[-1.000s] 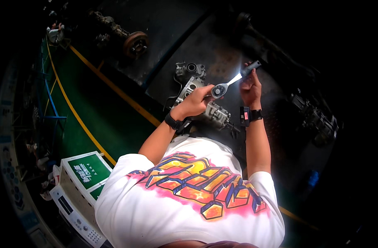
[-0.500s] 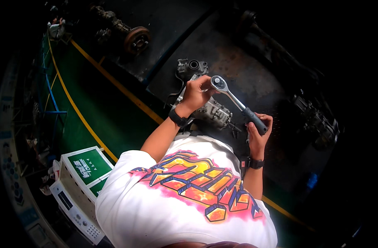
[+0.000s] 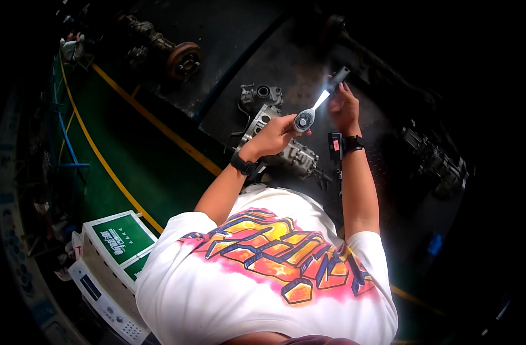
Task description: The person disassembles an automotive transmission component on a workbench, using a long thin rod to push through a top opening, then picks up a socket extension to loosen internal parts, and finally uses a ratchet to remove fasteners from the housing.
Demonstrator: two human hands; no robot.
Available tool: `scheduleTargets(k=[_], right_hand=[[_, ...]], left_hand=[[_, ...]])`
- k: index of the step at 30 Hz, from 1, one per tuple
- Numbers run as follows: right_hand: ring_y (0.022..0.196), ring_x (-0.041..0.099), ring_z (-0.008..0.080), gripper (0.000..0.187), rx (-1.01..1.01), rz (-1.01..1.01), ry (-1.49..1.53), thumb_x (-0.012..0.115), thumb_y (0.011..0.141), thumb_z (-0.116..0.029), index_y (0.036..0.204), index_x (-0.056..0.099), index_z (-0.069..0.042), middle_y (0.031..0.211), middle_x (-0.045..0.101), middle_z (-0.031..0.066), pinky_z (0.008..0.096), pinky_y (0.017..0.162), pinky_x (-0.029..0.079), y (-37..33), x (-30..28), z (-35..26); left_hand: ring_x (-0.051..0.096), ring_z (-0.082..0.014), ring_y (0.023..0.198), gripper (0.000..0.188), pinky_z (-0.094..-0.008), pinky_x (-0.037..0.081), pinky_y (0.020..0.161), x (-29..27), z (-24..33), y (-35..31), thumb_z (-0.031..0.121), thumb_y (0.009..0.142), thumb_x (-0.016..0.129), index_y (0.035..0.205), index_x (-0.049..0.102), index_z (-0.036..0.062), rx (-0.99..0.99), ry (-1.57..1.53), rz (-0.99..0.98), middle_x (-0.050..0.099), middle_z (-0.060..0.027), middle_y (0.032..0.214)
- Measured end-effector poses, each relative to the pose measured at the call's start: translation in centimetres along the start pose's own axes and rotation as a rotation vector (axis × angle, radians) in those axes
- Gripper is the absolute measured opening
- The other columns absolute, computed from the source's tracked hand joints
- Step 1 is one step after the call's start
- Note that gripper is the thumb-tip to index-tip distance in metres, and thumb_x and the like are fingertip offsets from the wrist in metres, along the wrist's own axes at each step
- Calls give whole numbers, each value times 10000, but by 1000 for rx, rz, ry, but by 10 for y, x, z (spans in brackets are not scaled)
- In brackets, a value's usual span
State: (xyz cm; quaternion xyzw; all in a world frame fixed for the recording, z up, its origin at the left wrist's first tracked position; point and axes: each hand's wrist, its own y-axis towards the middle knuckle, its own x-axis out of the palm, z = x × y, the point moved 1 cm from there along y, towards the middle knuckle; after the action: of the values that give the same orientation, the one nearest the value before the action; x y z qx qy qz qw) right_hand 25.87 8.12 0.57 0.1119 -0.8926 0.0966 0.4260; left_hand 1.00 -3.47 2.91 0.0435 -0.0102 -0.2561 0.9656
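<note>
A chrome ratchet wrench (image 3: 319, 102) with a dark grip is held up in front of me, slanting from its round head at the lower left to its handle at the upper right. My left hand (image 3: 276, 136) pinches the head from behind, with its fingers partly hidden. Around the dark handle, my right hand (image 3: 346, 108) is closed, its fingertips beside the grip. Below the wrench and behind my left hand lies a grey metal gearbox (image 3: 300, 160) with a shaft end sticking out. Its upper part (image 3: 262, 96) has a round opening.
At the far left stands an axle with a rusty brake drum (image 3: 184, 61). Another dark mechanical assembly (image 3: 438, 161) lies to the right. A small black device (image 3: 335, 146) sits near my right wrist. A white control cabinet (image 3: 110, 282) stands at the lower left, beside the yellow-lined green floor (image 3: 125, 155).
The wrench has swung round its head: its handle now points up and away instead of down toward me. My right hand moved forward with the handle, while my left stayed at the head.
</note>
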Motion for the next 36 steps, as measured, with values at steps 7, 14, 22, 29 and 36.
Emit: scheduleTargets(k=[7, 14, 22, 29, 36], right_hand=[[1112, 672, 198, 402, -176, 184, 72, 693, 1030, -10, 1418, 614, -73, 1335, 671, 114, 363, 1016, 535, -110, -25, -9], [1104, 705, 213, 500, -226, 311, -499, 887, 893, 16, 1265, 569, -86, 1355, 614, 134, 307, 856, 626, -222, 29, 16], [984, 699, 195, 456, -94, 121, 290, 567, 1101, -77, 1555, 579, -113, 1472, 678, 78, 282, 718, 544, -98, -49, -2], [1029, 711, 206, 401, 31, 106, 315, 526, 1128, -132, 1514, 601, -55, 1453, 702, 99, 305, 708, 535, -42, -16, -7], [962, 656, 209, 403, -64, -36, 428, 623, 1117, -89, 1516, 619, -146, 1479, 674, 90, 310, 758, 529, -104, 14, -4]], left_hand=[[795, -165, 1079, 178, -319, 602, 935, -7, -2, -8, -16, 1020, 751, 1197, 748, -34, 10, 110, 149, 834, -122, 1107], [820, -171, 1027, 173, -322, 618, 884, -11, 10, 3, -51, 955, 810, 1106, 728, -32, 83, 97, 379, 850, -129, 1044], [791, -228, 1164, 248, -369, 589, 1013, 4, -2, -1, -102, 972, 725, 1185, 630, -18, -40, 219, 204, 807, -136, 1116], [802, -335, 958, 207, -361, 609, 855, 4, 5, -15, -54, 937, 736, 1140, 769, -27, 113, 333, 156, 809, -202, 1075], [801, -186, 897, 233, -329, 615, 817, -7, 11, -44, -61, 974, 728, 1193, 795, -17, 93, 246, 238, 831, -153, 1003]])
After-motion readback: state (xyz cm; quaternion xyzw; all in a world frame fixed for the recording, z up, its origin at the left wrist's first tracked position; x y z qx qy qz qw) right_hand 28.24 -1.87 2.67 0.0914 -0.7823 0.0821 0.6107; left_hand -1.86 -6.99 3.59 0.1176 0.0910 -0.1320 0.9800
